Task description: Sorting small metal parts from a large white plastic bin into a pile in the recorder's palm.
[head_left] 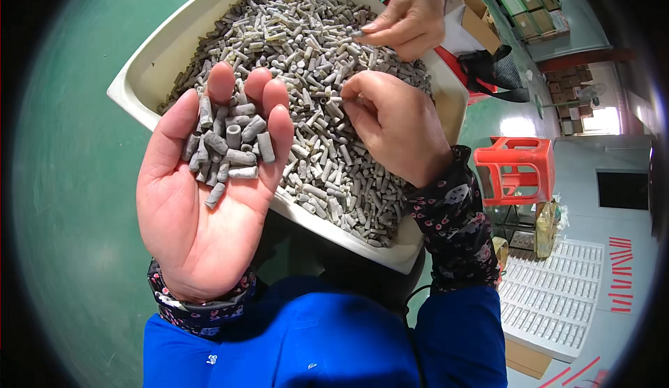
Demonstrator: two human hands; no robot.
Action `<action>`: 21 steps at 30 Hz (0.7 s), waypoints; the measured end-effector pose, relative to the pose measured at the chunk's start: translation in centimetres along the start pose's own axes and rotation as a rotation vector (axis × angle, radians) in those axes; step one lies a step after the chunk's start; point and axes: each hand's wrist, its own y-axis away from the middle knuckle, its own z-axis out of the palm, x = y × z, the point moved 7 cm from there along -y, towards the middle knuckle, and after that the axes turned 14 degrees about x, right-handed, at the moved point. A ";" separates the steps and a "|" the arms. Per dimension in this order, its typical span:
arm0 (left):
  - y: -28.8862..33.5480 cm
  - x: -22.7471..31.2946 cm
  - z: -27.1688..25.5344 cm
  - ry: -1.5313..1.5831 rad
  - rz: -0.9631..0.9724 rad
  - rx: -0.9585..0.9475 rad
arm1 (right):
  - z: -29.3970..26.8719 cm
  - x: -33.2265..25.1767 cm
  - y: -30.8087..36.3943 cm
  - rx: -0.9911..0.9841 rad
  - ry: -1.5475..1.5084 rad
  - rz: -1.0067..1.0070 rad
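My left hand (202, 238) lies palm up over the left part of the basin, its fingers curled into a cup. A small heap of short grey tubes (233, 137), some with hollow ends showing, rests on its palm and fingers. My right hand (404, 130) is in a pinch over the pile, thumb and forefinger close together; whatever lies between the fingertips is hidden. Beneath both hands, many similar grey tubular pieces (300, 33) fill a cream-white basin (136, 92).
Another person's hand (411, 22) reaches over the basin's far right, pinching a small grey piece. To the right stand a red plastic stool (516, 172), a black bag (498, 74) and a white slotted panel (554, 297). Stacked cartons (526, 1) are farther back.
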 end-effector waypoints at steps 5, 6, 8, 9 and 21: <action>-0.1 -0.2 -0.2 -0.011 -0.006 -0.004 | -0.9 0.2 0.8 0.062 -0.161 0.125; -0.1 -0.2 -0.2 -0.010 -0.009 -0.002 | -1.3 -0.4 0.7 0.106 -0.203 0.106; -0.1 -0.2 -0.3 -0.011 -0.007 0.002 | -1.9 -1.4 0.6 0.184 -0.263 0.032; -0.1 -0.2 -0.3 -0.011 -0.005 0.005 | -1.9 -1.5 0.6 0.185 -0.264 0.033; 0.1 0.0 -0.2 -0.003 0.007 0.026 | -1.4 -0.9 0.8 0.048 -0.176 0.082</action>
